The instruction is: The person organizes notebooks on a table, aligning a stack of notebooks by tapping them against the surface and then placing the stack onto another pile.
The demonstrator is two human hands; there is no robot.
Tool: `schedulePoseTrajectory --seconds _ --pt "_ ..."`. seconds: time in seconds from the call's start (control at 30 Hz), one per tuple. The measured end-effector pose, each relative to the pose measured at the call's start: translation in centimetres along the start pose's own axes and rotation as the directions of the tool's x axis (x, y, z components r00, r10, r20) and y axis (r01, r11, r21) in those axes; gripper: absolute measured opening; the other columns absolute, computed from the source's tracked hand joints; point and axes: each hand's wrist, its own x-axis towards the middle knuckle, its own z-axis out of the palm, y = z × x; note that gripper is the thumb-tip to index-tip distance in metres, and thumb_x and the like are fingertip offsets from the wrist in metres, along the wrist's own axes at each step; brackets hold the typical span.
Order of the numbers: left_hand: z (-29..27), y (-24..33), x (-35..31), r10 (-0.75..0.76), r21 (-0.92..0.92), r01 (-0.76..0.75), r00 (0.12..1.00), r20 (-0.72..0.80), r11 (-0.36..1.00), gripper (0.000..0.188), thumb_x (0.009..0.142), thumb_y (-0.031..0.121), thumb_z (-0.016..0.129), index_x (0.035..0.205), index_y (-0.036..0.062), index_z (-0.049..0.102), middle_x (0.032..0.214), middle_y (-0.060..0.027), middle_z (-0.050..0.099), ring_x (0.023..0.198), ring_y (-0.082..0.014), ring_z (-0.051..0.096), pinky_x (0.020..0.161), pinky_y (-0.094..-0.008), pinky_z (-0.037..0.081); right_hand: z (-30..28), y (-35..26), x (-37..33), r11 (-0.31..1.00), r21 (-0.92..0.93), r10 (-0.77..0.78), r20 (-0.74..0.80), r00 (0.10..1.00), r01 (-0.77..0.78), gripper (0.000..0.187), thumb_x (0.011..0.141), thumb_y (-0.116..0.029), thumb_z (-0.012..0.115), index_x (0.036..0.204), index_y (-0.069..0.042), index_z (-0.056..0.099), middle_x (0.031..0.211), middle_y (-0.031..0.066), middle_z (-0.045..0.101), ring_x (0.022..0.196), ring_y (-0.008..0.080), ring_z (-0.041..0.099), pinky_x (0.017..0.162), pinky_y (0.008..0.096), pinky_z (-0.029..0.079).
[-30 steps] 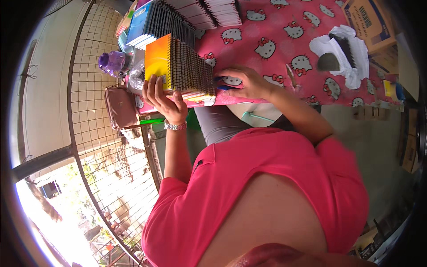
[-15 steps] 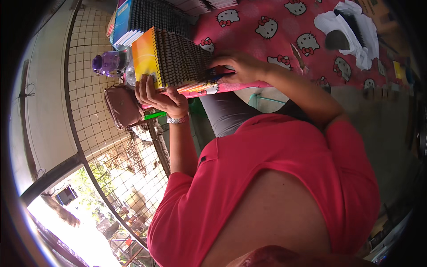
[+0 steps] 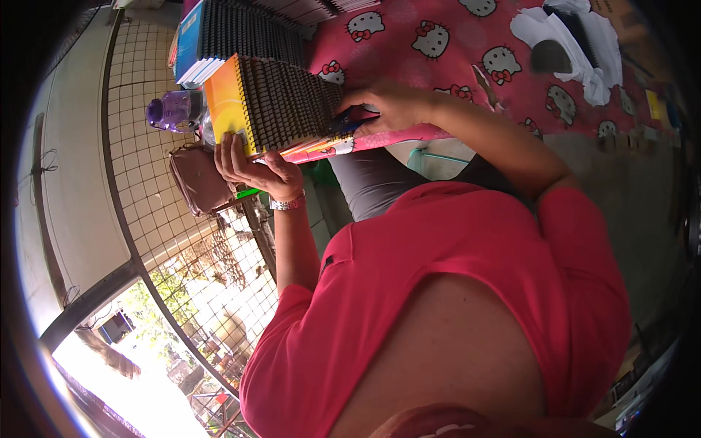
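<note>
A thick stack of spiral-bound notebooks (image 3: 281,102) stands at the near left of the table, with yellow-orange covers and dark coils facing up. My left hand (image 3: 255,168) grips its near left corner, fingers on the yellow cover and thumb along the lower edge. At the stack's right end, my right hand (image 3: 387,109) is curled around a dark blue hand tool (image 3: 355,123) that looks like pliers. The tool's tip is hidden against the coils. Behind this stack lies another stack of spiral notebooks (image 3: 252,36) with blue covers.
A pink cloth with cartoon cats (image 3: 409,66) covers the table. Crumpled white paper (image 3: 595,73) with a dark object lies at the far right. Left of the stack are a purple bottle (image 3: 175,111) and a brown bag (image 3: 197,179), beside a wire-mesh window (image 3: 146,146).
The view has shifted slightly, so the stack appears a little lower and further left. Both hands keep their places on the stack, and the tool stays at its right end.
</note>
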Motion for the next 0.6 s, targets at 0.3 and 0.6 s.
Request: schedulePoseTrajectory --seconds 0.3,0.6 --pt "0.2 -0.1 -0.2 0.002 -0.003 -0.002 1.000 -0.007 1.000 0.054 0.098 0.044 0.035 0.121 -0.0025 0.049 0.125 -0.0182 0.051 0.118 -0.0364 0.044 0.101 -0.0497 0.031 -0.4 -0.1 0.3 0.997 0.081 -0.005 -0.033 0.999 0.007 0.042 0.073 -0.020 0.077 0.111 -0.007 0.065 0.106 0.0119 0.063 0.098 0.0285 0.061 0.088 0.0373 0.049" --pt "0.0 -0.1 -0.2 0.007 0.006 -0.007 1.000 -0.003 1.000 0.053 0.098 0.043 0.036 0.120 -0.0024 0.049 0.125 -0.0181 0.052 0.118 -0.0350 0.044 0.101 -0.0496 0.032 -1.4 -1.1 1.1 0.922 0.134 0.311 0.301 0.901 -0.363 0.038 0.081 -0.029 0.072 0.111 -0.006 0.066 0.101 0.0139 0.068 0.091 0.0288 0.064 0.083 0.0371 0.048"
